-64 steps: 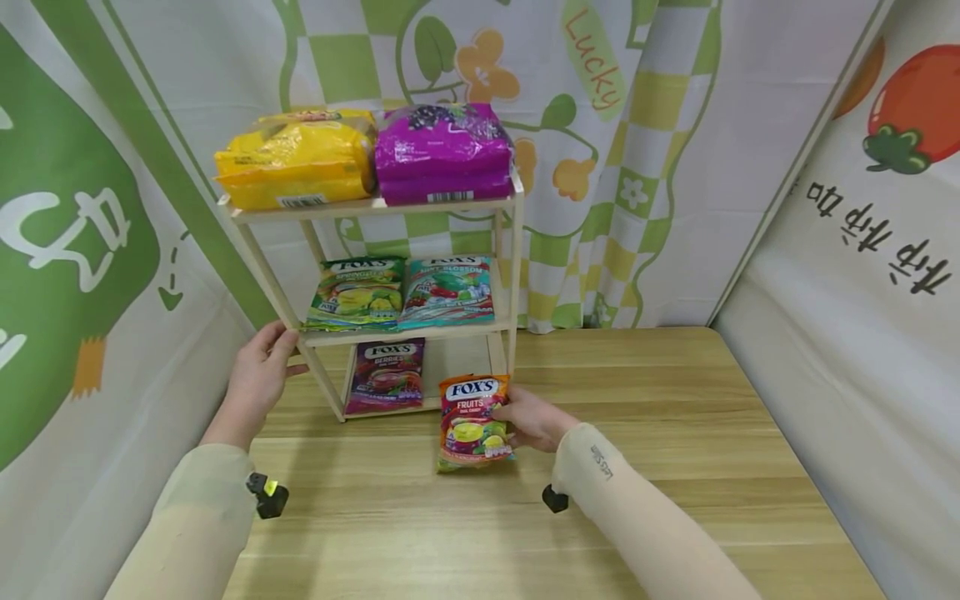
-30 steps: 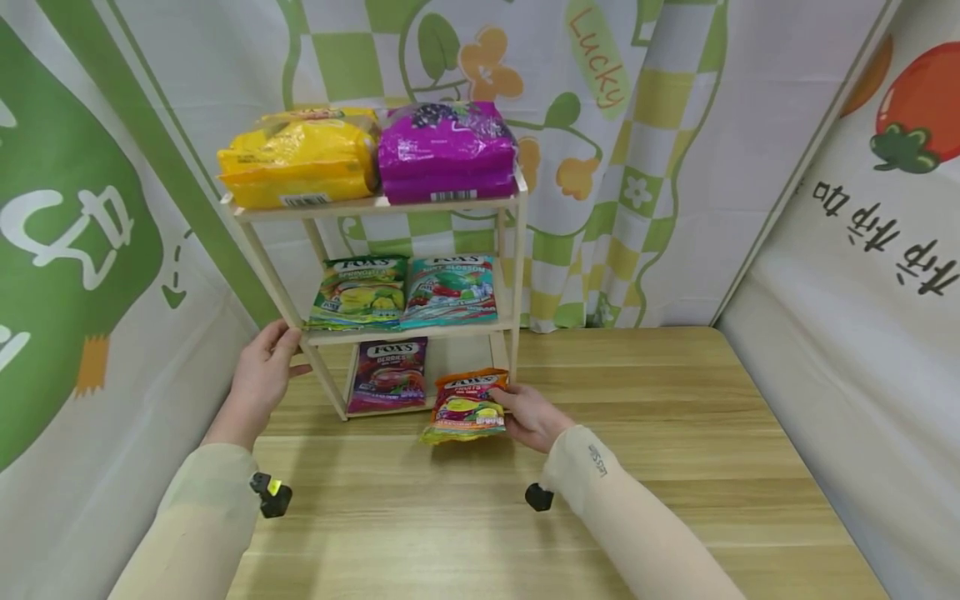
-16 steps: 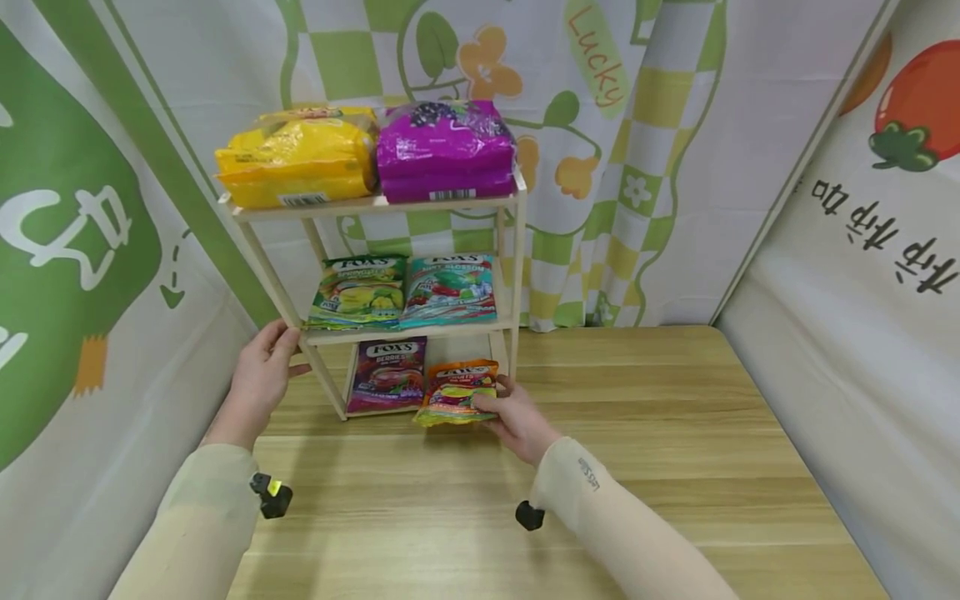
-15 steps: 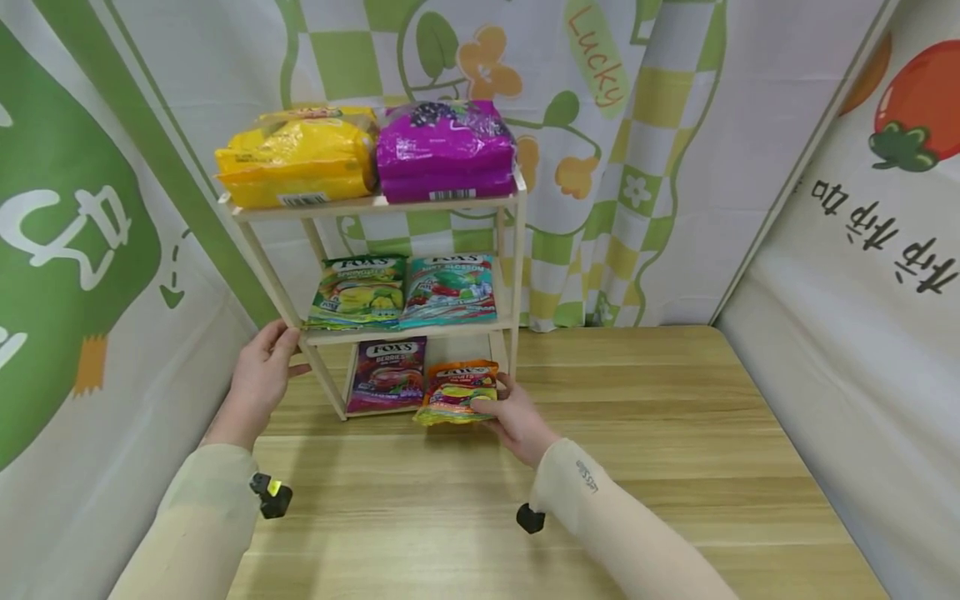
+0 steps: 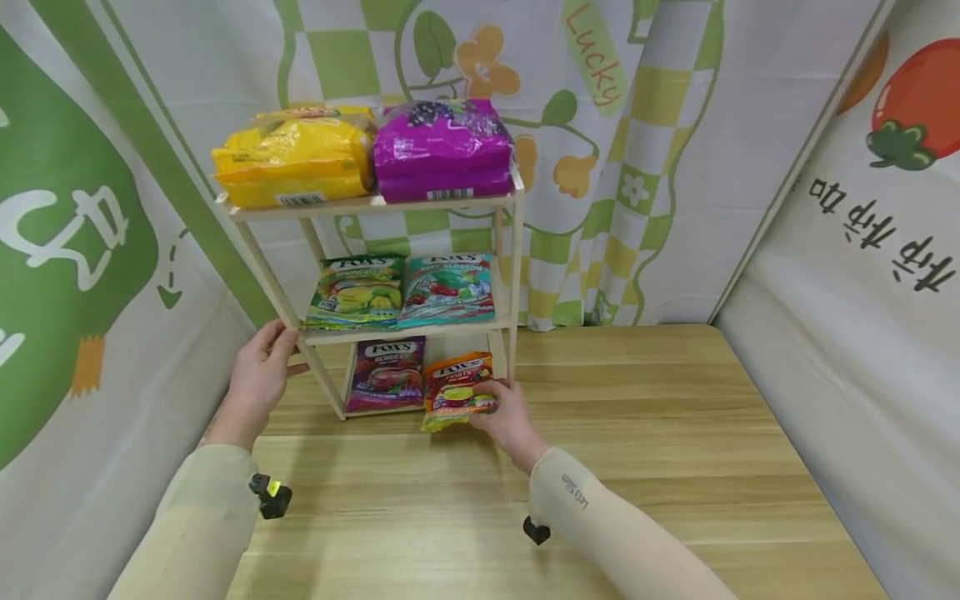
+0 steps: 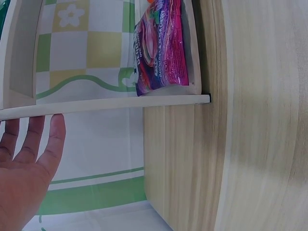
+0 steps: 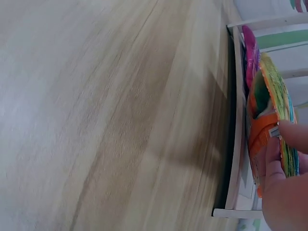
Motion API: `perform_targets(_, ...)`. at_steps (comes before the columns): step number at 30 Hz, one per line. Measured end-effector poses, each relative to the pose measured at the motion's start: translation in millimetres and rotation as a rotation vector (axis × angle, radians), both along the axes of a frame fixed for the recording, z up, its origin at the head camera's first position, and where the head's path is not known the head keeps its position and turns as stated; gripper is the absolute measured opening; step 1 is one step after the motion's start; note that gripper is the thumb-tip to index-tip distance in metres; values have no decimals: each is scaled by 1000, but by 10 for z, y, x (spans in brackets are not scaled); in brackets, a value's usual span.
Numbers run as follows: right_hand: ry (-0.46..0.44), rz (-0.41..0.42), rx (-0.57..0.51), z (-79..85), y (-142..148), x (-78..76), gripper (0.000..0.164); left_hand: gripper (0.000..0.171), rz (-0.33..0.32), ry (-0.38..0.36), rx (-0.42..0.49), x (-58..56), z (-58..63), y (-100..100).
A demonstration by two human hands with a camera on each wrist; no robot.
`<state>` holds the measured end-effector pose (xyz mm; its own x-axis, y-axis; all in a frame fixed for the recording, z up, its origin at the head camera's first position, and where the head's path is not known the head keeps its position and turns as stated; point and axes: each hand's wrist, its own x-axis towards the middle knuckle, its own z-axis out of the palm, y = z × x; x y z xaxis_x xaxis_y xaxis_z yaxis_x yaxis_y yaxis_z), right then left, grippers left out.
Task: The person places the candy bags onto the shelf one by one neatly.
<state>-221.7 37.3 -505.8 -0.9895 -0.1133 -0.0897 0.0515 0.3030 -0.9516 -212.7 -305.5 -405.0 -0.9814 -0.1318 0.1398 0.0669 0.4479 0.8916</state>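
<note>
My right hand (image 5: 512,421) pinches an orange candy bag (image 5: 456,390), marked Fox's Fruits, by its right side. The bag leans back at the front of the bottom level of a small wooden rack (image 5: 516,258). In the right wrist view, thumb and fingers grip its lower edge (image 7: 289,144); its lower end overlaps the rack's front rail. A purple Berries candy bag (image 5: 386,375) sits just left of it. My left hand (image 5: 258,375) touches the rack's left front post, its fingertips (image 6: 57,120) against the post's outer side in the left wrist view.
On the middle level lie a green candy bag (image 5: 358,292) and a teal candy bag (image 5: 448,289). Bulky yellow (image 5: 300,158) and purple (image 5: 444,154) bags top the rack. The wooden table (image 5: 637,433) extends in front and right; printed curtains (image 5: 637,167) enclose it.
My right hand has moved the orange bag from in front of the rack back and slightly left, into the bottom level's right side. Lately the bag's top has tipped up a little. My left hand stays put.
</note>
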Motion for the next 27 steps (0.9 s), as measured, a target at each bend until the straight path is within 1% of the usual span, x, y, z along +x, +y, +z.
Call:
perform_targets(7, 131, -13, 151, -31, 3, -20, 39, 61, -1, 3, 9, 0, -12, -17)
perform_targets(11, 160, -20, 213, -28, -1, -26, 33, 61, 2, 8, 2, 0, -8, -11)
perform_targets(16, 184, -22, 291, -22, -25, -36, 29, 61, 4, 5, -4, 2, 2, -1)
perform_targets(20, 236, 1, 389, -14, -40, -63, 27, 61, 1, -1, -1, 11, 8, 4)
perform_targets(23, 293, 33, 492, -24, -46, -97, 23, 62, -1, -3, 2, 14, 5, 2)
perform_targets(27, 325, 55, 583, -18, -54, -113, 20, 61, 2, 0, 3, 10, 6, 3)
